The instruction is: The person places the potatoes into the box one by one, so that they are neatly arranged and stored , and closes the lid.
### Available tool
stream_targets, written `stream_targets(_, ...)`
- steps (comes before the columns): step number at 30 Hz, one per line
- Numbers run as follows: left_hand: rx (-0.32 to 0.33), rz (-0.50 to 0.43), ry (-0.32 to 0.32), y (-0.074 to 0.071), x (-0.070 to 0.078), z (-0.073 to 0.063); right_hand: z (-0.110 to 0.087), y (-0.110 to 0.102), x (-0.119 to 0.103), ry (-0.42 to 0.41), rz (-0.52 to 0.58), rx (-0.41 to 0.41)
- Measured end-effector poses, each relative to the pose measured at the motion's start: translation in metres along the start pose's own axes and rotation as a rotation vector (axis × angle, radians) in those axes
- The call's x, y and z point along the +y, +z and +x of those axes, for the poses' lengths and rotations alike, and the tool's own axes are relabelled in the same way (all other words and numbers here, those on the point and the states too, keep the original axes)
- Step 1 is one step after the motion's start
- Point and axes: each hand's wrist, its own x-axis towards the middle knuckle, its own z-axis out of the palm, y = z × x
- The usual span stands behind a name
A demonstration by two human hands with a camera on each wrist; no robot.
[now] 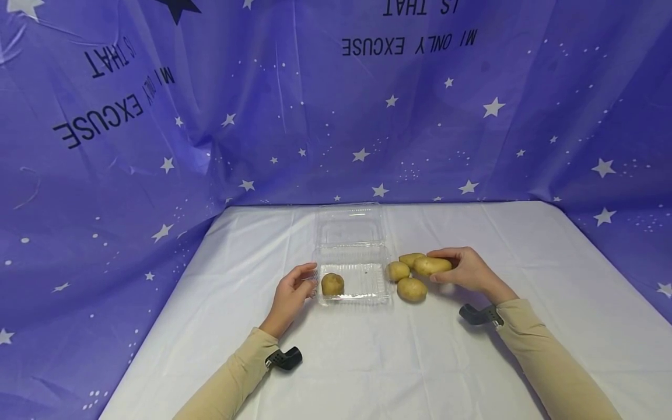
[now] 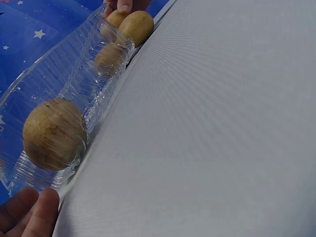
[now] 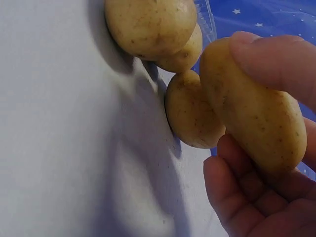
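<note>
My right hand (image 1: 469,273) grips a long potato (image 3: 254,106) between thumb and fingers, just above the other potatoes. Beneath and beside it lie a potato at the back (image 1: 410,259), a small potato (image 1: 398,272) by the container's right wall and a potato nearer the front (image 1: 412,290). A clear plastic container (image 1: 362,300) stands with its lid (image 1: 350,224) laid back. One roundish potato (image 2: 54,133) sits inside it at the left. At the container's left side is my left hand (image 1: 290,294), fingers loosely bent; whether they touch the wall is hard to tell.
A white cloth (image 1: 367,361) covers the table. Purple star-printed fabric (image 1: 315,116) hangs behind it and along both sides. Each wrist carries a black camera mount, one on the left (image 1: 285,358) and one on the right (image 1: 478,315).
</note>
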Motion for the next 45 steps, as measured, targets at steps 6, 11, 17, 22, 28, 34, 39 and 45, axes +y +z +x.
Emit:
stream_targets(6,-0.005,-0.009,-0.004,0.000,0.003,0.001,0.003,0.001,0.001,0.002,0.043,0.018)
stream_targets(11,-0.005,-0.007,-0.003,0.000,0.004,0.002,0.004,0.002,-0.002,-0.017,0.071,0.038)
stream_targets(17,-0.008,-0.015,-0.004,0.001,0.005,0.002,0.005,0.002,-0.011,-0.024,0.042,0.058)
stream_targets(22,-0.006,-0.007,-0.006,0.001,0.005,0.002,0.012,0.004,-0.020,-0.044,0.021,0.071)
stream_targets(28,-0.006,-0.013,-0.008,0.001,0.004,0.002,0.027,0.014,-0.036,-0.070,0.065,0.056)
stream_targets(34,0.000,-0.009,-0.008,0.001,0.003,0.001,0.044,0.033,-0.055,-0.076,0.077,0.011)
stream_targets(39,0.000,-0.009,-0.001,0.002,0.003,0.000,0.054,0.049,-0.066,-0.087,0.085,-0.025)
stream_targets(45,0.006,-0.002,-0.006,0.001,0.002,-0.001,0.063,0.069,-0.074,-0.124,0.034,-0.041)
